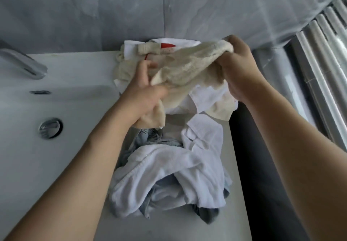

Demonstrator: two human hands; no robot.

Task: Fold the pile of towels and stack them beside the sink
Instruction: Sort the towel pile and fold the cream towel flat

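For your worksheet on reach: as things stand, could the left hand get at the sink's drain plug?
Probably not: the left hand grips the beige towel. The path to the drain plug looks unobstructed.

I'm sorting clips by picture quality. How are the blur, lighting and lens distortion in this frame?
Head view: soft, even light with no hard shadows; motion blur smears the left hand gripping the beige towel, the right hand somewhat sharper; glare streaks the radiator bars and faucet; wide-angle bending tilts the wall tiles and counter edge.
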